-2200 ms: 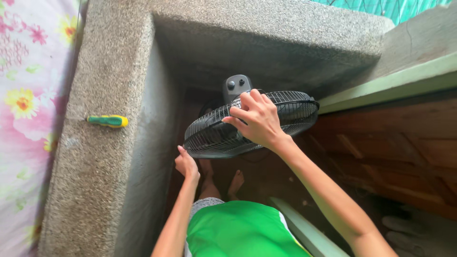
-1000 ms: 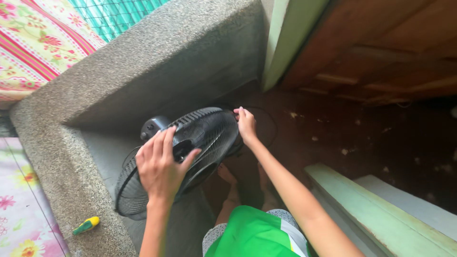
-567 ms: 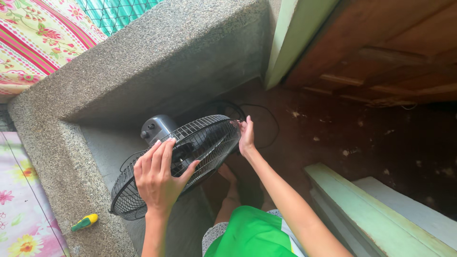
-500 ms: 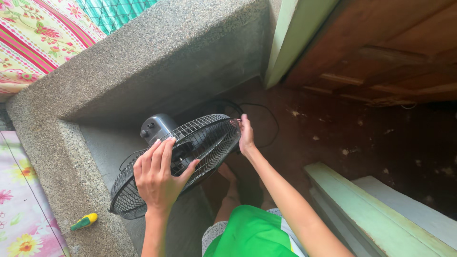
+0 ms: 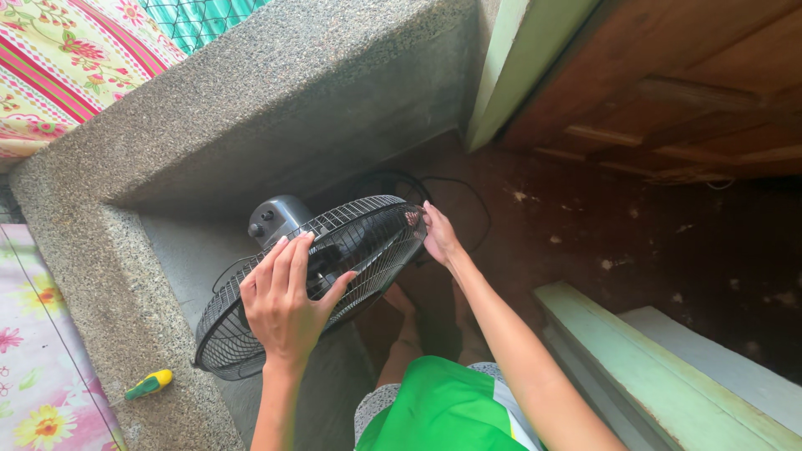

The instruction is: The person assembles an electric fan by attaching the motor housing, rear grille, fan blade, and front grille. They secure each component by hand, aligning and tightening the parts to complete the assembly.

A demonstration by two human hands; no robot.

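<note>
Black wire mesh forms the round guard of an electric fan, tilted face-up in the corner of a rough pebbled concrete ledge. The person's left hand lies spread over the front of the guard, fingers apart and palm pressed flat on the wires, thumb hooked toward the centre. The right hand is at the far rim of the same guard, fingers curled against the edge; whether they pinch a clip there cannot be told. Just beyond the left hand's fingertips sits the fan's grey motor housing with two dark knobs. Past the right hand, a thin black cord loops on the dark reddish floor. Below both hands, between the forearms, the person's bare feet stand on that floor, and a green shirt fills the bottom of the view. Well to the left of the left hand, a green and yellow screwdriver lies on top of the ledge, beside a flowered cloth. To the right of the right arm runs a pale green painted wooden step, and above it a brown wooden door.
</note>
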